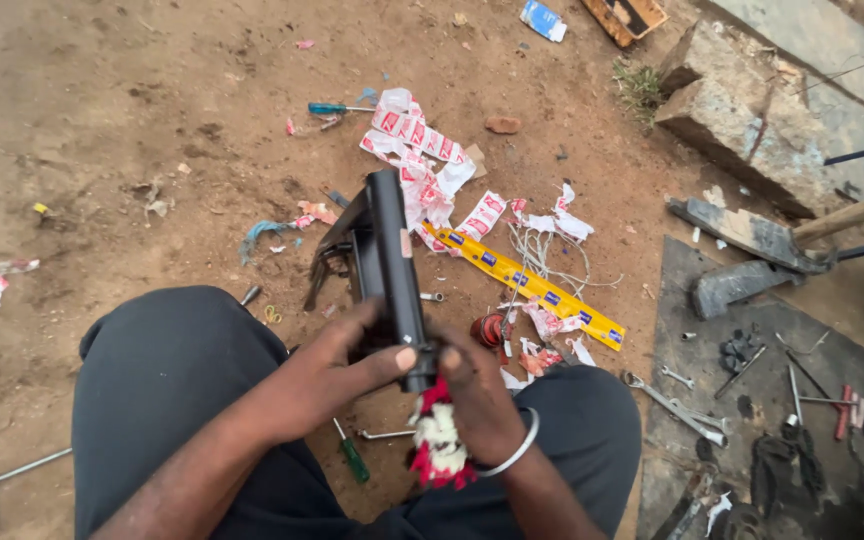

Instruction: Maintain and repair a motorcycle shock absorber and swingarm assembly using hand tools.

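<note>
Black metal part, long and boxy with a bracket on its left side, is pointing away from the person, its long axis running near to far. The left hand and right hand are gripping its near end above the lap. Wrappers and spanners are littering bare brown dirt outdoors.
</note>
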